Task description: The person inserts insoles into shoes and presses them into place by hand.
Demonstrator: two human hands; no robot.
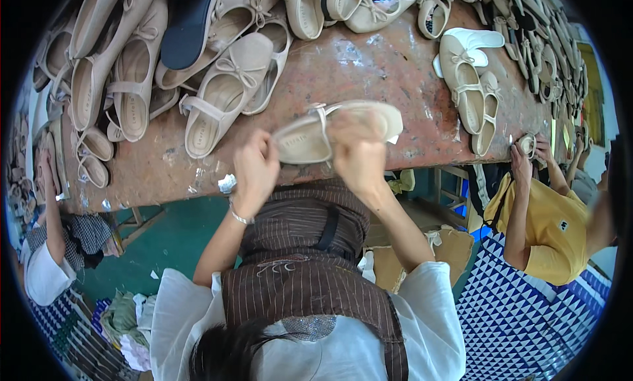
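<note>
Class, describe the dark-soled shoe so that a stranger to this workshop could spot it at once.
On the big reddish-brown table, find the heap of beige shoes at the picture's upper left. Near the top edge, one shoe shows its underside. That broad, dark sole sets it apart from neighbouring shoes showing beige uppers and insoles.

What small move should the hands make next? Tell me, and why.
Perhaps bring the left hand onto the heel of the pale-beige, strapped flat shoe to steady it: the right hand grips its front half, while the left is curled beside the heel, contact unclear.
</note>
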